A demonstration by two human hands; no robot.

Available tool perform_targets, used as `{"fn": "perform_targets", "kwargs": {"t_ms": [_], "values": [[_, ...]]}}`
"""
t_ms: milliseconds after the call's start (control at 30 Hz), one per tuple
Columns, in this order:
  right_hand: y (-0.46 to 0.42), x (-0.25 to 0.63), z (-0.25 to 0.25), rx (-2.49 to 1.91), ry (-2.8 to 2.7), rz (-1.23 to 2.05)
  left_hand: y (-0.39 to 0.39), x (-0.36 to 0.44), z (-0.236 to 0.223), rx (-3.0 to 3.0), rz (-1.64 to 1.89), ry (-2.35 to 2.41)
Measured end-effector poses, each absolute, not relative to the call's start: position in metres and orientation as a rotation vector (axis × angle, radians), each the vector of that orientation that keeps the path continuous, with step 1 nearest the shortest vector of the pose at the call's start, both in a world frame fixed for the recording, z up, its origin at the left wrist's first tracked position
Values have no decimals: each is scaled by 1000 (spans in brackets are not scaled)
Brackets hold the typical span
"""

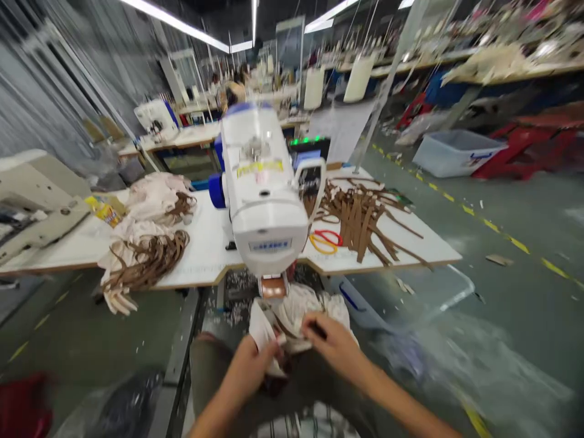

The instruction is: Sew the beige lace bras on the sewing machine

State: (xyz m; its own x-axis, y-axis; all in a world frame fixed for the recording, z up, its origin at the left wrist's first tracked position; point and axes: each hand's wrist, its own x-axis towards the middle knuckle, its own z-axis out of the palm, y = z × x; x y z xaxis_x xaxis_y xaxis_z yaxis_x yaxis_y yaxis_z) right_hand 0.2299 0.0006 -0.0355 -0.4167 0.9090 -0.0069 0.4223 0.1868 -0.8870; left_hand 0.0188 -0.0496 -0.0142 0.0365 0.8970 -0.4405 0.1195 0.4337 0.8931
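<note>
A cream-coloured fabric piece (296,307) with a brown strip on it lies bunched over my lap, below the head of a white sewing machine (264,201). My left hand (253,359) is closed on the fabric's left edge, thumb on top. On the right side of the same cloth, my right hand (331,340) pinches it with thumb and forefinger together. The exact fold between the right fingers is blurred. Both hands are just in front of the machine's needle area, which the machine head partly hides.
Brown strips (360,219) are spread on the right of the white table (429,246), beside red and yellow scissors (326,240). Cream pieces with brown strips (146,258) hang over the left front edge. A clear bin (456,152) stands on the floor at right.
</note>
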Motion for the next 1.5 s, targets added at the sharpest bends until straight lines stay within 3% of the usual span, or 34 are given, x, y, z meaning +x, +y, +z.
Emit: {"fn": "perform_targets", "kwargs": {"t_ms": [133, 433, 767, 1133, 1500], "values": [[-6, 236, -35, -1308, -1778, 983, -47, 19, -11, 794, 855, 1397], [-27, 203, -32, -1047, -1880, 911, -52, 40, -22, 603, 1086, 1328], [-22, 204, -39, -1177, -1791, 1021, -55, 46, -14, 847, 886, 1557], [-5, 222, -30, -1138, -1883, 1401, -52, 37, -18, 1354, 794, 1469], [-9, 218, -30, -1212, -1899, 1368, -47, 41, -22, 919, 731, 1443]]}}
